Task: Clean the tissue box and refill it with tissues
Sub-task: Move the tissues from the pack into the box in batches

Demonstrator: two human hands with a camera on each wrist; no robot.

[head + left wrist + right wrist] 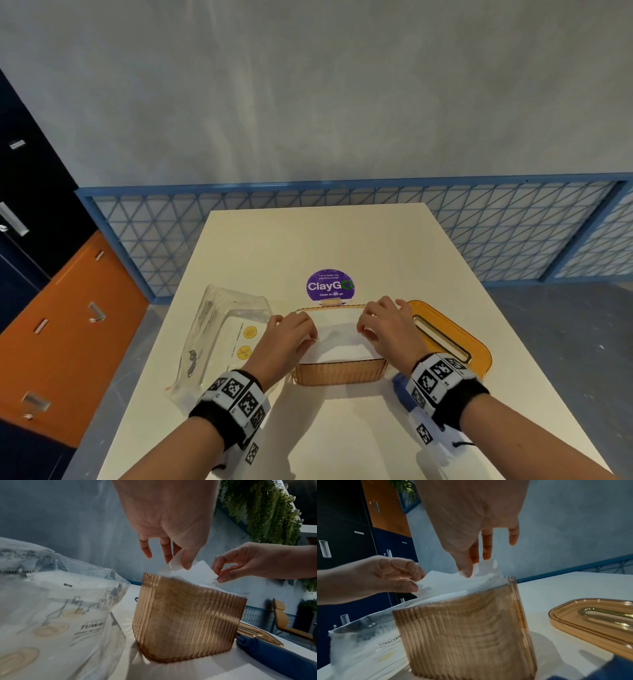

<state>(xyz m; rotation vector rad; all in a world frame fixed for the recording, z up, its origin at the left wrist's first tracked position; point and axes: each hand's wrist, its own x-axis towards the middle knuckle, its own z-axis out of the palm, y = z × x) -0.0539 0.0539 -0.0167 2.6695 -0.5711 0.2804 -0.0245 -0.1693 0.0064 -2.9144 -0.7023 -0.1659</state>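
An amber ribbed tissue box [337, 374] [185, 620] [465, 637] stands open on the white table, filled with white tissues [339, 342]. Both hands hover over its top. My left hand [291, 334] [178, 562] pinches the top tissue sheet [192, 570] [447, 581] at the box's left side. At the right side my right hand [380, 325] [469, 568] pinches the same sheet, lifting it slightly. The amber lid [448, 339] [597, 620] with its slot lies flat to the right of the box.
A clear plastic tissue bag [222, 339] [51, 608] lies left of the box. A blue cloth [400, 390] [278, 655] sits by the box's front right corner. A purple round sticker [330, 285] is behind the box. Dark and orange lockers [51, 291] stand at left.
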